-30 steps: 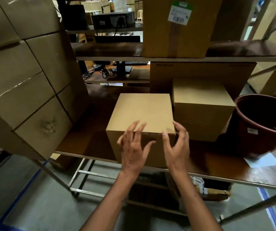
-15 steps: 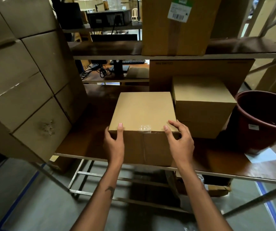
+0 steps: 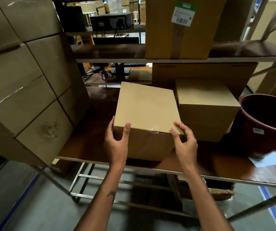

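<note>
1. Two brown boards show in the metal rack: the lower shelf (image 3: 87, 147) carries the work, and the upper shelf (image 3: 109, 52) runs above it.
2. A stack of large cartons (image 3: 25, 97) fills the left side, its lower corner beside the left end of the lower shelf.
3. A tall carton (image 3: 167, 35) stands on the upper shelf, with tape down its front.
4. A long carton (image 3: 200, 70) lies at the back of the lower shelf, just under the upper board.
5. The cardboard box (image 3: 147, 107) is on the lower shelf near the front edge. It is turned askew, with its far right corner close against the neighbouring box. Whether its base rests fully down cannot be told.
6. The neighbouring box (image 3: 207, 110) sits just to the right, in front of the long carton.
7. A dark red bucket (image 3: 267, 127) stands further right, near that box.
8. The left hand (image 3: 117, 144) grips the cardboard box at its near left corner, thumb over the top edge and fingers wrapped round the left side.
9. The right hand (image 3: 185, 144) holds the near right corner, thumb on the top face and fingers curled at the corner.
10. A white sheet of paper (image 3: 270, 161) lies flat on the lower shelf in front of the bucket.
11. A barcode label (image 3: 183, 15) with a green strip is stuck near the top of the tall carton.
</note>
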A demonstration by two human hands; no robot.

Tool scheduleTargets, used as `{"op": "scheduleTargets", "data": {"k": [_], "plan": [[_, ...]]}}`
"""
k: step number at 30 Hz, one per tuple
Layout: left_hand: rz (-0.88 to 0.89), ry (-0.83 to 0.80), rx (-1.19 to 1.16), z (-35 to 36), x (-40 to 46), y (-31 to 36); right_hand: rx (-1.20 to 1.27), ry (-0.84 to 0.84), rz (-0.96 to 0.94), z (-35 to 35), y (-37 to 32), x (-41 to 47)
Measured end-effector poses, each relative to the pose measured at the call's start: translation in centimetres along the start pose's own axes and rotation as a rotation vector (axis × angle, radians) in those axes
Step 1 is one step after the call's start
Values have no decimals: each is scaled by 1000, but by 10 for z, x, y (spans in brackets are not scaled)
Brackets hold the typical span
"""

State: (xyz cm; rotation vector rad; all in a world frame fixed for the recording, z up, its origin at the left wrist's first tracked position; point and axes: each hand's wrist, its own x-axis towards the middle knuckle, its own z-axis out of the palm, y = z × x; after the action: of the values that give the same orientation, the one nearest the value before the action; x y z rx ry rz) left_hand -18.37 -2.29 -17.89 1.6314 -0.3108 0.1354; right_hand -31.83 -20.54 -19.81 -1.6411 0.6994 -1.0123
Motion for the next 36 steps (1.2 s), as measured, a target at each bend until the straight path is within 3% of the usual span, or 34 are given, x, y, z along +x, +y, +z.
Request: {"op": "scheduleTargets", "data": {"k": [3,8,12,16,21,25,28,32,36], "plan": [[110,-17,60,2,1,18,40,-25,38,5,10,-3],[474,-70,383,14,18,43,48,-33,177,29,37,-28],[550,-199,520,25,17,39,-23,-84,338,42,60,-42],[647,-376,664,41,-3,18,-54,-78,262,43,62,-43],[718,-365,756,65,-31,-7,84,-11,270,46,42,-31],[640,-380,588,66,-28,-1,53,20,245,32,20,-24],[510,-239,441,52,-13,8,30,-31,141,26,-3,-20],[329,35,554,17,29,0,-168,-162,-11,30,-31,-6],[25,63,548,-9,58,-14,-339,-235,32,43,-46,5]]}}
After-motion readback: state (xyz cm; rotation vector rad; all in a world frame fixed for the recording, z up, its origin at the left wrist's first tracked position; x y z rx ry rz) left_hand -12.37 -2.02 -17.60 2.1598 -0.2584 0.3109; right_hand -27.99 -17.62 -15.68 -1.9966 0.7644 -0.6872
